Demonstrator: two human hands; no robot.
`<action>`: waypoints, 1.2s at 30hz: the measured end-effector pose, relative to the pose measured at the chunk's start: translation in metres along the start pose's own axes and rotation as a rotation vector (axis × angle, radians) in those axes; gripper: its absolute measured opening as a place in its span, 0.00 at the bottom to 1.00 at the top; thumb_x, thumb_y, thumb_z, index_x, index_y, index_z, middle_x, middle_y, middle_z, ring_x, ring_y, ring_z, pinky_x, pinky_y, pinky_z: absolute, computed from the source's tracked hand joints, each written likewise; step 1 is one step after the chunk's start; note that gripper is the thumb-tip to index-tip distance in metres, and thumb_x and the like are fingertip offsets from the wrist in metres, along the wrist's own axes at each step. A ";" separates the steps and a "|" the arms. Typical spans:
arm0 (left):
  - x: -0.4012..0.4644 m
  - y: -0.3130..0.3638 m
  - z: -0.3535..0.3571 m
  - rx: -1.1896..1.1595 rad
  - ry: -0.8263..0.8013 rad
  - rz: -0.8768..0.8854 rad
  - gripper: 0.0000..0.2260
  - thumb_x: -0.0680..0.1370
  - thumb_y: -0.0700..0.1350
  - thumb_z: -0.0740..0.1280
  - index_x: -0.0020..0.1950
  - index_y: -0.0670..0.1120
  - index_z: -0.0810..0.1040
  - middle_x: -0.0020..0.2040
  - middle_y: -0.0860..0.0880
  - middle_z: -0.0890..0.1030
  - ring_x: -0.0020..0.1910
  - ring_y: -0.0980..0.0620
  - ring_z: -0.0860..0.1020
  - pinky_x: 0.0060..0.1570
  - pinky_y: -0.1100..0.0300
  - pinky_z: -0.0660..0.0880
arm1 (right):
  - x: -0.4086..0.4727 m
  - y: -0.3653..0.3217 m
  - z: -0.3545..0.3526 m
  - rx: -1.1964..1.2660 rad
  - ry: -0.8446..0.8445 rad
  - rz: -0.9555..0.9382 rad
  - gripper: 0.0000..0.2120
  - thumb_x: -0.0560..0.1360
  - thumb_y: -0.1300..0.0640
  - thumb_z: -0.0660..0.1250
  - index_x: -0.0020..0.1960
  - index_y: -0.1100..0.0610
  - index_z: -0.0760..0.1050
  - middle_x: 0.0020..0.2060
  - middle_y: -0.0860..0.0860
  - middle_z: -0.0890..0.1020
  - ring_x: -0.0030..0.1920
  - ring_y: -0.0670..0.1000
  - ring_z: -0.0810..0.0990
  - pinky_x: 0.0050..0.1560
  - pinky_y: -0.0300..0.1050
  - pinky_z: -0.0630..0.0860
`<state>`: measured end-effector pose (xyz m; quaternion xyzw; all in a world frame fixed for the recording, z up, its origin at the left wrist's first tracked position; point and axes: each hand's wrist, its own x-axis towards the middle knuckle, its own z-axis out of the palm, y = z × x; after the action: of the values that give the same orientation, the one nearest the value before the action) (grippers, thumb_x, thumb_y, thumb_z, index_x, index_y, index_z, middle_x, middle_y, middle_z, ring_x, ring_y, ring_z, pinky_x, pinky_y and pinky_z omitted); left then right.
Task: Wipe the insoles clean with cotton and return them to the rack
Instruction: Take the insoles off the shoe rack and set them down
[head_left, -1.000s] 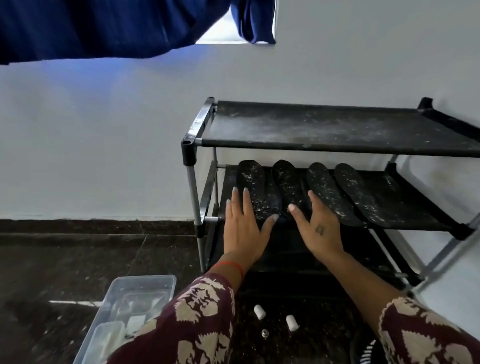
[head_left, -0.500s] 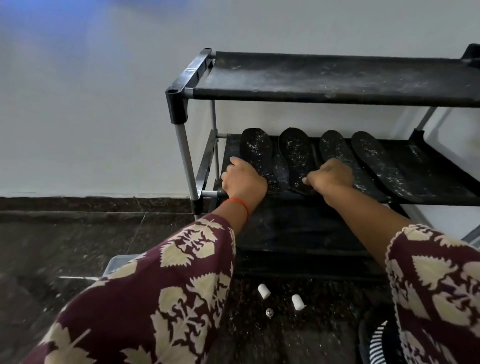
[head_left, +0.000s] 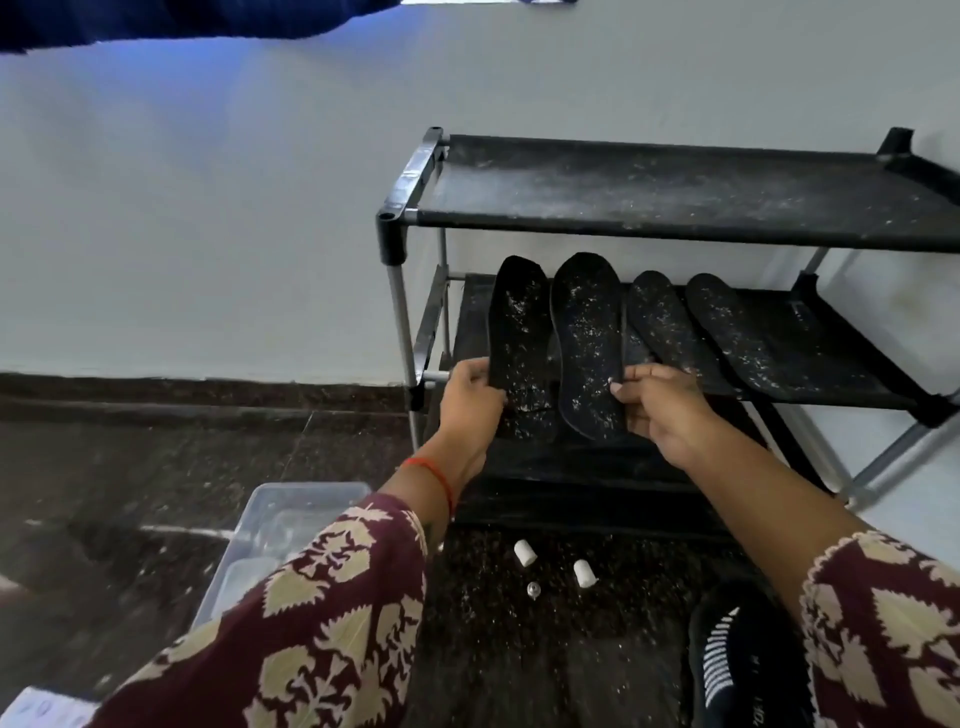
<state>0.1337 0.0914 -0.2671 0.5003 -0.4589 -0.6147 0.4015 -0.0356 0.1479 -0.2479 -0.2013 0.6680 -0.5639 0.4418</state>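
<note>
Left hand (head_left: 470, 400) and right hand (head_left: 657, 402) each pinch a speckled insole (head_left: 519, 338); seemingly none wiped, two beyond the right fingers wait on the rack (head_left: 675, 197).

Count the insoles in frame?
4. Left hand holds one insole, right hand holds the next; both are lifted off the rack. Third and fourth lie on its middle shelf. None seems hidden.

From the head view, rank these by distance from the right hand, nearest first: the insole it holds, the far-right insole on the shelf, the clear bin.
1. Insole held in the right hand, touching it.
2. Far-right insole, lying on the middle shelf to the hand's right.
3. Clear bin, on the floor at lower left, beyond the left arm.
</note>
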 end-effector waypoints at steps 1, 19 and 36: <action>-0.013 -0.005 -0.005 -0.073 -0.005 -0.028 0.18 0.77 0.27 0.56 0.61 0.44 0.71 0.50 0.46 0.80 0.44 0.50 0.79 0.44 0.51 0.80 | -0.012 0.005 -0.004 -0.003 -0.044 0.003 0.10 0.75 0.71 0.62 0.53 0.60 0.74 0.44 0.54 0.81 0.41 0.50 0.80 0.35 0.43 0.76; -0.132 -0.225 -0.131 -0.316 0.236 -0.311 0.27 0.71 0.20 0.53 0.63 0.43 0.71 0.43 0.46 0.85 0.41 0.52 0.82 0.35 0.62 0.78 | -0.055 0.232 -0.008 -0.406 -0.397 0.394 0.13 0.74 0.75 0.59 0.46 0.57 0.71 0.41 0.56 0.76 0.41 0.51 0.76 0.37 0.44 0.76; -0.086 -0.332 -0.161 -0.099 0.535 -0.524 0.23 0.74 0.23 0.55 0.60 0.46 0.71 0.50 0.43 0.77 0.49 0.44 0.76 0.45 0.53 0.76 | -0.013 0.382 0.065 -0.801 -0.294 0.358 0.08 0.73 0.64 0.65 0.43 0.51 0.71 0.45 0.55 0.79 0.46 0.54 0.78 0.44 0.48 0.77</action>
<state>0.2955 0.2328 -0.5790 0.7235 -0.1640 -0.5658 0.3599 0.1116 0.2285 -0.5976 -0.3155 0.7878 -0.1414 0.5097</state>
